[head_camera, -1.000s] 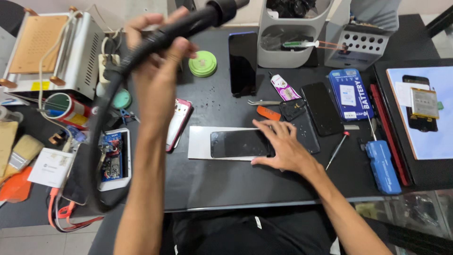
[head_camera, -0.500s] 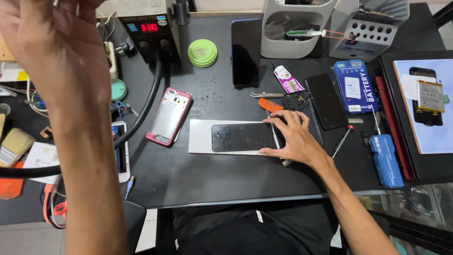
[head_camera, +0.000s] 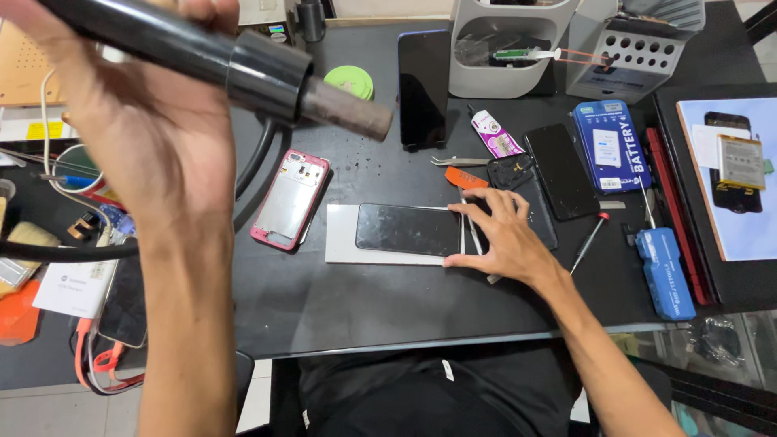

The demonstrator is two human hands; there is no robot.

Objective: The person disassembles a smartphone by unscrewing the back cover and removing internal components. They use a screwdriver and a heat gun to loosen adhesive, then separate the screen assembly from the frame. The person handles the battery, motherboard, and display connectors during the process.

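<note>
Left hand (head_camera: 154, 137) grips a black hot-air nozzle (head_camera: 235, 69) raised over the worktop's (head_camera: 364, 299) left; right hand (head_camera: 502, 239), fingers spread flat, pins a dark phone (head_camera: 409, 229) mid-worktop on a grey plate (head_camera: 344, 243).

The hot-air wand (head_camera: 202, 57) runs off the top-left edge, hiding the left hand's fingers (head_camera: 206, 10).

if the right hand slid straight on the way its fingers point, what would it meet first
The right hand points left along the mat, fingertips already at the edge of the dark phone screen on the grey plate. It would likely ride onto that screen first.
</note>
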